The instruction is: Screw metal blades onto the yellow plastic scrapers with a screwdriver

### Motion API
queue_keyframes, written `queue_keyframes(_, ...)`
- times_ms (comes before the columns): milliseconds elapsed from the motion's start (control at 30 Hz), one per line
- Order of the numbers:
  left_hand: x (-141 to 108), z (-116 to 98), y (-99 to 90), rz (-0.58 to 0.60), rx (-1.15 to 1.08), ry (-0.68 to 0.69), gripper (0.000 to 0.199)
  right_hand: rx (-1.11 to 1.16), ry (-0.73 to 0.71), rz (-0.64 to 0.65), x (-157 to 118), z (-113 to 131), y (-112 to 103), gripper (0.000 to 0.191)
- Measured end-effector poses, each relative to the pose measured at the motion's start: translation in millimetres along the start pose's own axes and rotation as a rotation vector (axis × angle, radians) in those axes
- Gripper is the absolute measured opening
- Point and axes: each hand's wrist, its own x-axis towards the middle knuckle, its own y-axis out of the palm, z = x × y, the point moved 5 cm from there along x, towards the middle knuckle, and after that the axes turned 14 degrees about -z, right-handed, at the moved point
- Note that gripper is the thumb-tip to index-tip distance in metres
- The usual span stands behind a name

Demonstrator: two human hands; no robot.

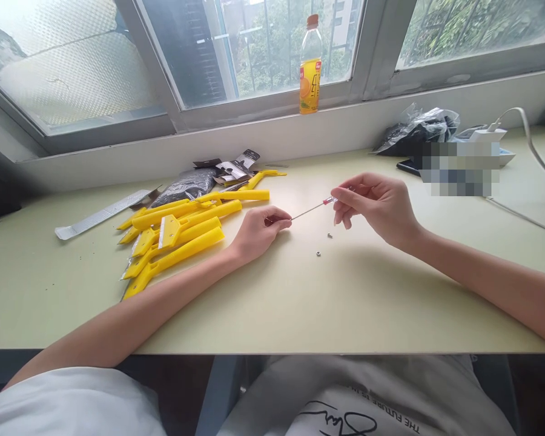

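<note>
Between the thumb and fingers of my right hand (376,209) is the handle of a thin screwdriver (309,209), red and clear where it shows. Its long metal shaft slants down to the left and ends at the fingertips of my left hand (264,229). My left fingers are pinched together around that tip; whatever else they grip is hidden. Below the screwdriver, a small metal screw-like piece (329,235) and a small metal nut (318,254) lie on the table. Several yellow scrapers (188,242) with blades are heaped left of my left hand.
Behind the scrapers are a black plastic bag (186,186) and black-and-white packets (238,168). A pale strip (102,215) lies at left. An orange drink bottle (310,85) stands on the windowsill. At back right are another wrapped black bag (420,133), a phone (407,168) and a white cable (529,139).
</note>
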Motion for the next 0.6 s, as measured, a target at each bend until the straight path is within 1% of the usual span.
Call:
queue_keyframes(100, 0, 1, -0.6, -0.005, -0.004, 0.005, 0.014, -0.072, 0.057, 0.09, 1, -10, -7, 0.038)
queue_keyframes(167, 1, 2, -0.7, -0.008, -0.008, 0.002, 0.014, -0.178, 0.053, 0.167, 1, -19, -11, 0.039)
queue_keyframes(233, 1, 3, -1.0, -0.013, -0.013, 0.0, 0.014, -0.319, -0.006, 0.242, 1, -25, -14, 0.038)
queue_keyframes(333, 1, 2, -1.9, -0.027, -0.025, 0.018, 0.014, -0.481, -0.179, 0.342, -1, -29, -13, 0.034)
queue_keyframes(367, 1, 2, -2.1, -0.028, -0.029, 0.025, 0.014, -0.507, -0.225, 0.357, -2, -30, -13, 0.033)
queue_keyframes(433, 0, 1, -1.9, -0.02, -0.032, 0.031, 0.016, -0.534, -0.265, 0.353, -3, -31, -13, 0.029)
queue_keyframes(533, 0, 0, -1.1, -0.003, -0.011, 0.031, 0.02, -0.535, -0.26, 0.308, -2, -34, -15, 0.026)
queue_keyframes(600, 0, -1, -0.7, 0.006, 0.012, 0.032, 0.023, -0.504, -0.239, 0.301, -2, -35, -15, 0.026)
